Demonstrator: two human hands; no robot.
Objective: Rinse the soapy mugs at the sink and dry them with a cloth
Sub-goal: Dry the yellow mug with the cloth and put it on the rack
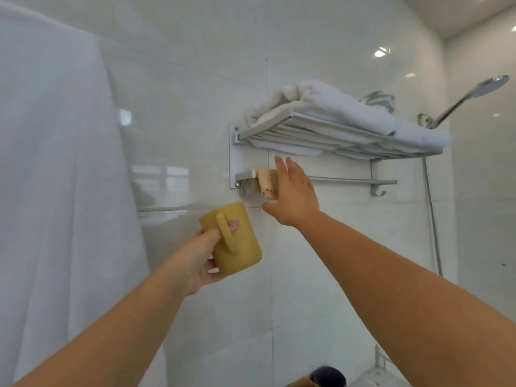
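My left hand (202, 261) grips a mustard-yellow mug (233, 237) by its body, thumb through the handle, held up in front of the tiled wall. My right hand (293, 194) is raised with fingers straight, against a small beige cloth (265, 182) that hangs on the lower towel bar (351, 180). The palm covers the right part of the cloth, so I cannot tell whether the fingers touch it. At the bottom edge a dark mug (328, 377) and the rim of a brown one (303, 383) peek into view.
A metal towel rack (335, 132) on the wall carries folded white towels (329, 107). A shower head (485, 86) and its hose stand at the right. A large white towel (55, 163) hangs at the left. A metal corner shelf (382, 370) sits low right.
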